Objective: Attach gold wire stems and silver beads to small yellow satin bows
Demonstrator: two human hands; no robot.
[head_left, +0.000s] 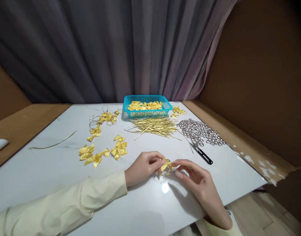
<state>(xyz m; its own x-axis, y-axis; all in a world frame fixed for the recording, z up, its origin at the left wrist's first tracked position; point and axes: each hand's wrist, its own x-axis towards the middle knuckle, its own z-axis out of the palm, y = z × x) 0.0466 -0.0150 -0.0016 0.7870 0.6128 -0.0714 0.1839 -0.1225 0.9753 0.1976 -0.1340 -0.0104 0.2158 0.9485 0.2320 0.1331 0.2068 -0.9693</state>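
Note:
A small yellow ribbon bow (166,166) is pinched between the thumb and fingers of my left hand (146,166), just above the white table near its front. A small silvery piece shows at the bow's top, and a thin loop hangs beneath it. My right hand (198,183) is at the bow's right side, its thumb and index finger apart, the index fingertip touching or very close to the bow's edge. Several loose yellow bows (96,158) lie to the left of my hands.
A blue basket (147,113) of yellow bows stands at the back of the white table (140,209). Before it lie gold wire ties (154,127). Silvery rings or bells (202,131) and black-handled snips (204,155) are at right. Bows with wire loops (107,117) sit back left.

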